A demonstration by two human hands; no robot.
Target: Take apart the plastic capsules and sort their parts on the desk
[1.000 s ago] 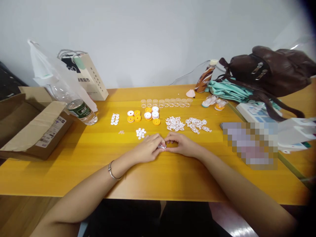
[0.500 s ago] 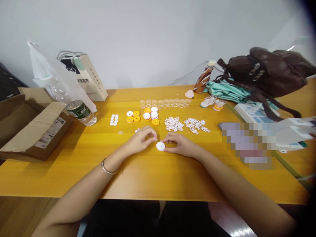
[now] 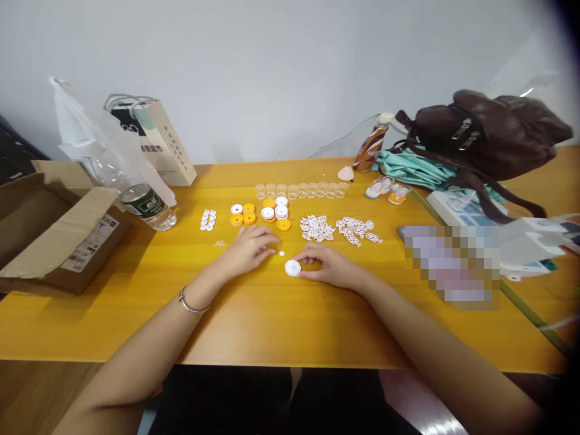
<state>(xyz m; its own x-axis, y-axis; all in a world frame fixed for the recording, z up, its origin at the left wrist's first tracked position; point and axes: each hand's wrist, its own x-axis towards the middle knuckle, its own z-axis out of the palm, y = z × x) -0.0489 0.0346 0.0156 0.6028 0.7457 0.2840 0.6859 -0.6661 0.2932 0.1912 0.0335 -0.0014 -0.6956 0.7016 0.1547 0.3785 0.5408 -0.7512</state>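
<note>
My right hand (image 3: 328,266) pinches the edge of a white round plastic disc (image 3: 292,267) with a small raised centre, low over the table. To its left, my left hand (image 3: 250,248) hovers with thumb and fingers apart and nothing between them. A tiny white round piece (image 3: 281,254) lies on the table between the two hands. Just beyond my left hand stand orange and white round wheel-like parts (image 3: 249,218), some stacked. Flat white cut-out pieces (image 3: 318,228) are heaped beyond my right hand, with a second pile (image 3: 356,228) beside them.
Clear small cups (image 3: 292,192) stand in a row at the back. Small white parts (image 3: 208,220) and tiny rings (image 3: 219,243) lie left. A cardboard box (image 3: 86,254), water bottle (image 3: 149,206) and paper bag (image 3: 168,145) fill the left side; a brown backpack (image 3: 493,130) and drink bottle (image 3: 372,145) the right.
My left hand has drawn back to the left, its fingers parting. The tiny white piece now shows on the table between the hands. My right hand still holds the disc in nearly the same place.
</note>
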